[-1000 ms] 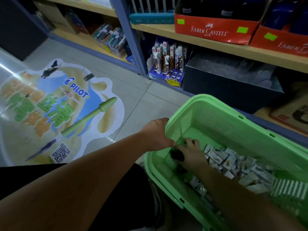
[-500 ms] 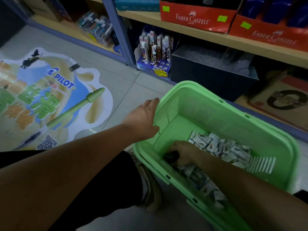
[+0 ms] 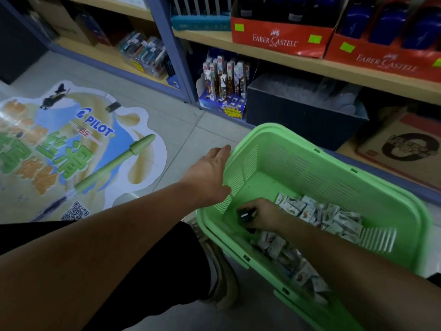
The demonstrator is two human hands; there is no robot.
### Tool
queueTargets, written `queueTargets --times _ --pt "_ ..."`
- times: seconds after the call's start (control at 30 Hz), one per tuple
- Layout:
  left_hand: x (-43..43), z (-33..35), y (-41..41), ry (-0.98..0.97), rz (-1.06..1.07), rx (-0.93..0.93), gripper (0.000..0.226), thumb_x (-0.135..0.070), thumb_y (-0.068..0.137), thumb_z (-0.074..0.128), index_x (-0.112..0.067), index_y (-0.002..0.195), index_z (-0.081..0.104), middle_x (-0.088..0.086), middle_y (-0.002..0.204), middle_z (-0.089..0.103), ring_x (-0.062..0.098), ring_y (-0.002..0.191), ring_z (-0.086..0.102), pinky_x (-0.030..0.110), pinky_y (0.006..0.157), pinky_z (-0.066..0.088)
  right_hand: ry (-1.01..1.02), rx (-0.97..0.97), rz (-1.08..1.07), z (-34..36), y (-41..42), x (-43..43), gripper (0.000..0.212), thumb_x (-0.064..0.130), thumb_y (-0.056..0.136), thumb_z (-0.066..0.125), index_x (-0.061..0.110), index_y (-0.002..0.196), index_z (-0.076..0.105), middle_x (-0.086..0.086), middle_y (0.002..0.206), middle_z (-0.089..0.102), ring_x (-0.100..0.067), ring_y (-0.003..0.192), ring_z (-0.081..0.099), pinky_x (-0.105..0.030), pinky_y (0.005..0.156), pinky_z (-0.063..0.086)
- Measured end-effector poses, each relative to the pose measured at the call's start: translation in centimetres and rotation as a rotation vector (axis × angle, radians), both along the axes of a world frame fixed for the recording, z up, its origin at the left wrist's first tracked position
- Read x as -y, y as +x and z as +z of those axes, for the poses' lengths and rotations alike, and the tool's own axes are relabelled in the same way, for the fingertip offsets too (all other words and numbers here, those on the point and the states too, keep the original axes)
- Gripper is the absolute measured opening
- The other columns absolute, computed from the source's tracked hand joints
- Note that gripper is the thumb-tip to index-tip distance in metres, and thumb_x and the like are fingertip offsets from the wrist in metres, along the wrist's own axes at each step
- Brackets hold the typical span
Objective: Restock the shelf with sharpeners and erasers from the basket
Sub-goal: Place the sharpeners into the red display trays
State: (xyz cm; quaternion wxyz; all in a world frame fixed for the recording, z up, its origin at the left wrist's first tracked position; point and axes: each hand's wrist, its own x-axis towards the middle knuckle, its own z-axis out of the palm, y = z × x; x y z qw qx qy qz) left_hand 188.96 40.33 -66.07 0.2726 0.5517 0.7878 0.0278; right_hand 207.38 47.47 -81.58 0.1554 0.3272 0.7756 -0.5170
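Right hand (image 3: 263, 215) grips a small black item (image 3: 244, 215).

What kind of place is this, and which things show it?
Most likely a stationery shop: red cardboard Faber-Castell display boxes on a wooden shelf, a Pilot pen advertisement sticker on the tiled floor, and a green plastic basket of small wrapped packets.

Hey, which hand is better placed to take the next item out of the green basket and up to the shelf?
Right. The right hand is inside the basket, fingers curled round a small black item beside the packets. The left hand lies open against the basket's outer wall, holding nothing.
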Motion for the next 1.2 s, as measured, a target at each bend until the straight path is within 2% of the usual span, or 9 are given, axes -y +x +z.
queueTargets --times 0.07,0.17,0.23,0.37,0.57,0.73,0.9,1.07,1.2 --pt "-0.1 0.9 -0.1 0.094 -0.043 -0.130 0.086 -0.018 0.085 0.070 -0.015 0.159 0.027 0.010 0.162 0.029 0.032 0.143 0.035 0.047 0.113 0.041 -0.102 -0.050 -0.143 2.7 -0.3 -2.1 0.035 0.006 0.084 0.086 0.008 0.118 0.077 -0.012 0.108 0.077 -0.013 0.080 0.073 -0.039 0.080 0.063" --pt "-0.8 2.8 0.2 0.360 -0.114 -0.154 0.055 -0.006 0.082 0.061 -0.011 0.137 0.059 0.012 0.140 0.052 0.035 0.123 0.051 0.048 0.099 0.051 -0.194 -0.046 -0.203 8.4 -0.4 -4.9 0.034 0.007 0.082 0.087 0.010 0.113 0.073 -0.014 0.113 0.074 -0.023 0.085 0.075 -0.035 0.067 0.064" --pt "-1.6 4.8 0.9 0.417 -0.103 -0.044 0.042 -0.009 0.090 0.059 -0.014 0.131 0.065 0.006 0.130 0.060 0.026 0.110 0.061 0.035 0.093 0.052 -0.246 -0.074 -0.240 12.4 -0.5 -6.4 0.037 0.004 0.082 0.086 0.008 0.116 0.072 -0.017 0.113 0.074 -0.028 0.089 0.076 -0.036 0.068 0.064" --pt "-3.6 9.5 2.2 0.286 -0.026 0.417 0.028 -0.013 0.096 0.065 -0.020 0.123 0.067 -0.001 0.113 0.067 0.014 0.067 0.062 0.018 0.057 0.047 -0.204 -0.147 -0.263 21.4 0.0 -8.4 0.026 -0.002 0.084 0.083 0.009 0.106 0.074 -0.010 0.101 0.075 -0.023 0.084 0.075 -0.039 0.070 0.064" --pt "-6.8 16.9 3.1 0.411 -0.026 0.547 0.020 -0.026 0.090 0.079 -0.021 0.106 0.069 -0.004 0.094 0.071 0.000 0.070 0.066 0.014 0.062 0.050 -0.109 -0.226 -0.339 31.5 1.5 -10.2 0.037 -0.005 0.081 0.083 0.004 0.115 0.072 -0.017 0.111 0.076 -0.034 0.104 0.074 -0.046 0.081 0.065" --pt "-8.7 21.1 3.4 0.440 0.006 0.538 0.031 -0.029 0.086 0.083 -0.018 0.102 0.060 0.003 0.090 0.069 0.011 0.071 0.062 0.027 0.064 0.051 -0.113 -0.305 -0.378 36.0 1.8 -11.7 0.034 -0.007 0.085 0.077 0.009 0.114 0.074 -0.010 0.107 0.076 -0.024 0.097 0.074 -0.040 0.075 0.064" --pt "-10.5 20.2 2.2 0.412 0.191 0.696 0.019 -0.021 0.096 0.073 -0.017 0.110 0.061 0.003 0.081 0.068 0.012 0.067 0.065 0.029 0.063 0.058 -0.206 -0.468 -0.628 35.9 1.2 -13.0 0.037 -0.004 0.094 0.069 0.020 0.122 0.071 -0.012 0.118 0.070 -0.028 0.104 0.069 -0.038 0.075 0.063" --pt "-12.1 16.1 0.4 0.382 0.335 0.727 0.014 -0.012 0.093 0.074 -0.012 0.105 0.066 0.008 0.087 0.070 0.015 0.069 0.064 0.028 0.064 0.058 -0.244 -0.573 -0.908 33.9 0.3 -15.9 0.040 -0.008 0.091 0.070 0.015 0.124 0.064 -0.021 0.128 0.061 -0.041 0.106 0.068 -0.051 0.078 0.065" --pt "-14.4 15.7 0.9 0.377 0.302 0.743 0.014 -0.016 0.096 0.071 -0.019 0.109 0.067 0.005 0.094 0.070 0.016 0.073 0.064 0.028 0.064 0.057 -0.238 -0.550 -0.960 33.1 0.4 -17.8 0.045 -0.003 0.089 0.075 0.014 0.129 0.064 -0.017 0.125 0.068 -0.034 0.107 0.071 -0.040 0.072 0.065"
